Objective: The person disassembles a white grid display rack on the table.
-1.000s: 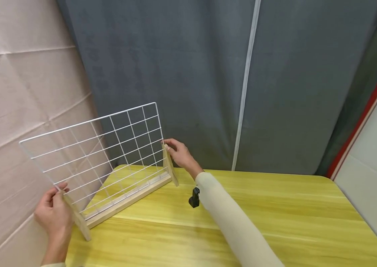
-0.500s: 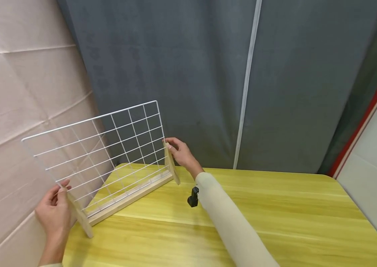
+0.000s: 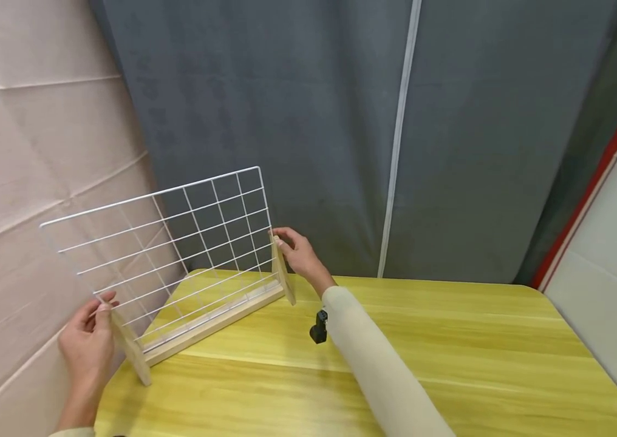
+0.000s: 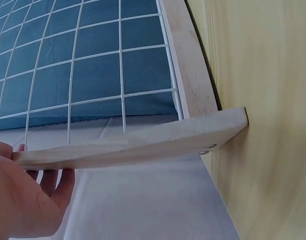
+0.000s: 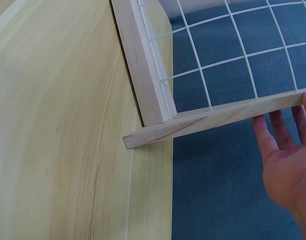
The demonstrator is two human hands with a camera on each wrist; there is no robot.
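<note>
A white wire grid rack (image 3: 177, 243) with a wooden base bar (image 3: 215, 321) stands tilted back at the far left corner of the yellow table (image 3: 450, 364). My left hand (image 3: 87, 349) grips the top of its left wooden end piece (image 3: 130, 346), which hangs near the table's left edge. My right hand (image 3: 297, 252) pinches the top of the right end piece (image 3: 283, 276). In the left wrist view my left hand (image 4: 23, 200) wraps the end piece (image 4: 143, 142). In the right wrist view the fingers (image 5: 287, 160) lie behind the end piece (image 5: 212, 120), thumb on top.
A grey curtain (image 3: 314, 121) hangs right behind the table, and a beige fabric wall (image 3: 24, 121) stands at the left. A white panel (image 3: 614, 291) borders the right side. A small black device (image 3: 317, 328) sits under my right forearm.
The rack has shifted slightly to the right, with both hands keeping their hold on its end pieces.
</note>
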